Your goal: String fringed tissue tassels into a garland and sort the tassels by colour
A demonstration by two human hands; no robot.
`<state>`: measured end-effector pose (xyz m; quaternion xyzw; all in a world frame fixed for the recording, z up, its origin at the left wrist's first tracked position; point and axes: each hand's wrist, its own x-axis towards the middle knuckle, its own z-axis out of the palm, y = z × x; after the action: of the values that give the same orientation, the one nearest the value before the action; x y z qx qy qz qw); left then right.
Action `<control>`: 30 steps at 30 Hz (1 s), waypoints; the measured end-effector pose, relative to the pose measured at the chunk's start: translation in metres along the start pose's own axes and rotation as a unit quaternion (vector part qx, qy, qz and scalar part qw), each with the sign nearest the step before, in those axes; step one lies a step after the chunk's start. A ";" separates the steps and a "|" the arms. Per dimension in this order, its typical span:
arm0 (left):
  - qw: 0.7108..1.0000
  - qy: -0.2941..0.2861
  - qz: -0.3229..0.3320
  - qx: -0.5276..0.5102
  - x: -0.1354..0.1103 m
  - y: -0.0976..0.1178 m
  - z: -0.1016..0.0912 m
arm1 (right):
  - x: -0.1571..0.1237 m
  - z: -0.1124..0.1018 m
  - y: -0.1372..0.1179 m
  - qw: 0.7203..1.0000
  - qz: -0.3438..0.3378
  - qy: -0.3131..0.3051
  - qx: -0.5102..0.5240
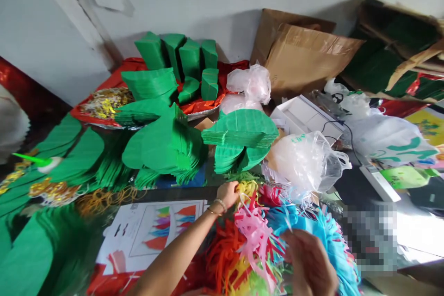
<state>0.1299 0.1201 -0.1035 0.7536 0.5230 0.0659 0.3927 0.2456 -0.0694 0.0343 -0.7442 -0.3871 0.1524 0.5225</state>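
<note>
My left hand (228, 195), with bracelets at its wrist, is closed on the top of a yellow paper tassel (248, 188). A pink tassel (255, 229) hangs just below these fingers. At the lower right is my right hand (308, 259), slightly blurred, its fingers bent together near a thin whitish strip; what they pinch is unclear. Orange-red tassels (224, 249) lie between my arms. A heap of blue tassels (326, 240) spreads behind and beside my right hand.
Stacks of green leaf-shaped pieces (163, 143) fill the left and back. A printed white card (152, 231) lies left of my forearm. Beyond are clear plastic bags (308, 159), a white box (301, 115) and a cardboard box (305, 60). Rubber bands (107, 199) lie at left.
</note>
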 end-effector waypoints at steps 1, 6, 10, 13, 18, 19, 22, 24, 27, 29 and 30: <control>1.000 0.018 0.006 0.006 -0.006 -0.003 -0.007 | 0.004 0.010 0.004 0.999 0.011 -0.036 0.029; 0.988 0.122 0.092 0.027 -0.073 -0.030 -0.055 | 0.011 0.044 0.007 0.987 -0.011 -0.140 0.071; 0.883 0.296 0.355 0.077 -0.125 -0.041 -0.071 | 0.009 0.052 -0.018 0.971 -0.095 -0.202 0.088; 0.856 0.329 0.392 0.074 -0.146 -0.032 -0.072 | 0.005 0.059 -0.036 0.953 -0.141 -0.263 0.054; 0.895 0.283 0.337 -0.074 -0.174 -0.008 -0.080 | -0.003 0.072 -0.040 0.940 -0.175 -0.294 0.011; 0.902 0.280 0.301 -0.135 -0.178 -0.005 -0.084 | -0.005 0.073 -0.039 0.939 -0.184 -0.292 0.012; 0.900 0.282 0.160 -0.293 -0.182 0.004 -0.097 | -0.011 0.075 -0.041 0.927 -0.212 -0.307 0.035; 0.900 0.242 0.111 -0.344 -0.178 0.008 -0.103 | -0.013 0.076 -0.045 0.913 -0.235 -0.328 0.053; 0.889 0.160 0.102 -0.416 -0.172 0.012 -0.107 | -0.013 0.073 -0.047 0.905 -0.256 -0.337 0.036; 0.872 0.136 0.094 -0.461 -0.170 0.012 -0.107 | -0.011 0.065 -0.044 0.927 -0.229 -0.296 -0.009; 0.867 0.124 0.091 -0.475 -0.169 0.011 -0.107 | -0.009 0.058 -0.042 0.945 -0.209 -0.251 -0.031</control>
<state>0.0087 0.0321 0.0296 0.5062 0.4019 0.4349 0.6270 0.1851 -0.0313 0.0462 -0.6003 -0.6571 0.2097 0.4049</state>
